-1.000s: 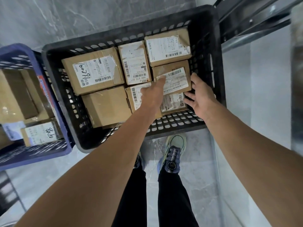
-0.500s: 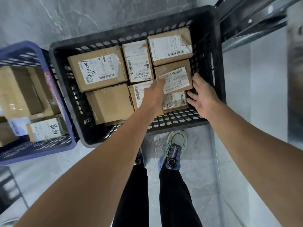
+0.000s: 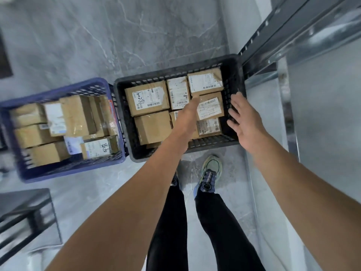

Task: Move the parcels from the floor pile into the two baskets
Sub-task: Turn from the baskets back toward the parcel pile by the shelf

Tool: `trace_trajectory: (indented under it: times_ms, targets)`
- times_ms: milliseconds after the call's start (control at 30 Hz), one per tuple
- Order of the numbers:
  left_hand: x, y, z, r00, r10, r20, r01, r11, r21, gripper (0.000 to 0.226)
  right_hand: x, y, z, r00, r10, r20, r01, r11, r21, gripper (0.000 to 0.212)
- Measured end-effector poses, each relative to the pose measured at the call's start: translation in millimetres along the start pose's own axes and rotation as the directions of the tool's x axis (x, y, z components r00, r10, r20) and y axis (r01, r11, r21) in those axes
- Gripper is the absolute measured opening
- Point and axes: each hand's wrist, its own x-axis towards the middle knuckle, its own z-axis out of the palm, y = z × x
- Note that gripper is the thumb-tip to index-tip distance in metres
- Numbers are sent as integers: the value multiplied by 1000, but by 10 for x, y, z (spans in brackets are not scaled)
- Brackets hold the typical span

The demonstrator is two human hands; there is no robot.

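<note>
A black basket [image 3: 125, 118] on the grey floor holds several brown cardboard parcels with white labels. A small labelled parcel [image 3: 212, 106] lies on top at the basket's right side. My left hand [image 3: 188, 116] reaches over the basket with fingers extended, its fingertips by that parcel's left edge. My right hand [image 3: 244, 120] hovers over the basket's right wall, fingers spread and holding nothing. To the left stands a blue basket [image 3: 64, 173], packed with more brown parcels. No floor pile is in view.
A metal shelving frame [image 3: 283, 42] stands right of the black basket. A dark stand [image 3: 25, 214] sits at lower left. My legs and shoes [image 3: 210, 177] are just in front of the black basket. Grey marble floor lies beyond both baskets.
The view has pulled back and up, so both baskets look smaller. My right hand has lifted off the small parcel and moved right over the basket wall. My left hand has stayed beside the parcel.
</note>
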Motion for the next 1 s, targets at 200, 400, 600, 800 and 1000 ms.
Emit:
trace_trajectory:
  times_ms: [200, 400, 600, 800, 1000]
  targets:
    - [-1163, 559, -128, 992, 122, 16, -121, 992, -22, 68, -1195, -596, 5, 987, -141, 71, 139, 990, 37, 50]
    - [-2124, 1041, -213, 975, 215, 56, -216, 976, 9, 66, -2276, -1066, -139, 969, -246, -12, 246, 961, 130, 57]
    - [-2899, 1371, -305, 915, 330, 232, -362, 925, 111, 60, -3248, -1178, -60, 931, -333, -152, 359, 911, 204, 53]
    - [-3509, 1375, -502, 834, 356, 422, -469, 859, 203, 61, -4217, -912, 81, 873, -346, -344, 454, 833, 315, 54]
    - [-4095, 1248, -446, 768, 282, 576, -512, 810, 287, 55, -4997, -440, -22, 805, -281, -523, 535, 726, 433, 56]
